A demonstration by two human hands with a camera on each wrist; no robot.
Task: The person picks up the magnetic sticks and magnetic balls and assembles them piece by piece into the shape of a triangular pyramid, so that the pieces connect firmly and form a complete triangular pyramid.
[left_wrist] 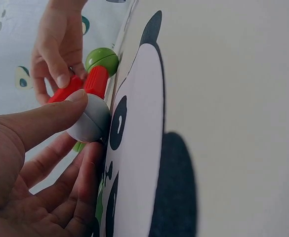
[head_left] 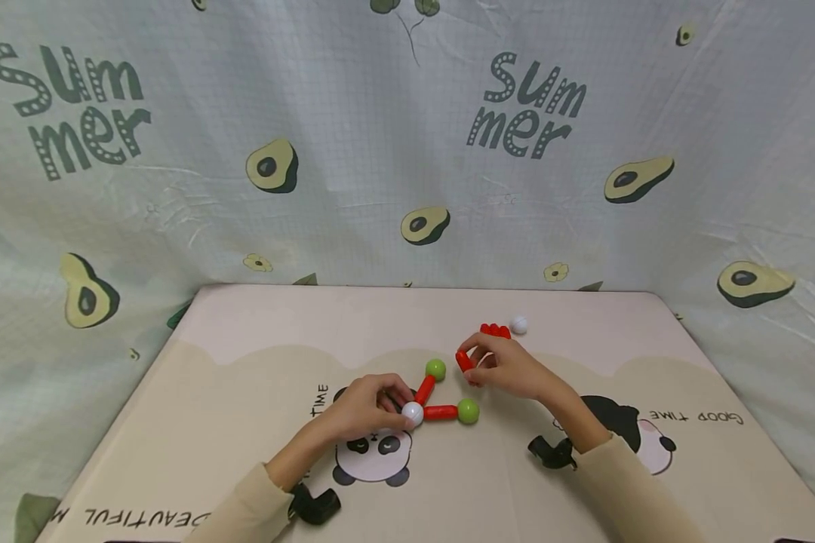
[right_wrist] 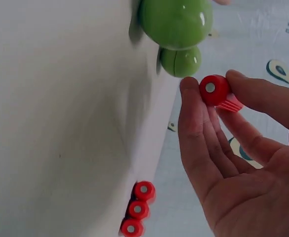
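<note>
Fingers of the left hand point(head_left: 367, 407) are pinching the white ball point(head_left: 412, 413) on the mat point(head_left: 244, 392), anchoring two red rods; right hand point(head_left: 509, 368) is pinching a loose red rod point(head_left: 464, 362). Probably best lining it up between both green balls point(head_left: 468, 411).

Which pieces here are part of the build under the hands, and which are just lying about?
In hand:
- white ball, held by the left hand
- two red rods joined to it
- two green balls
- loose red rod, pinched by the right hand

Lying about:
- spare red rods
- second white ball
- panda mat
</note>
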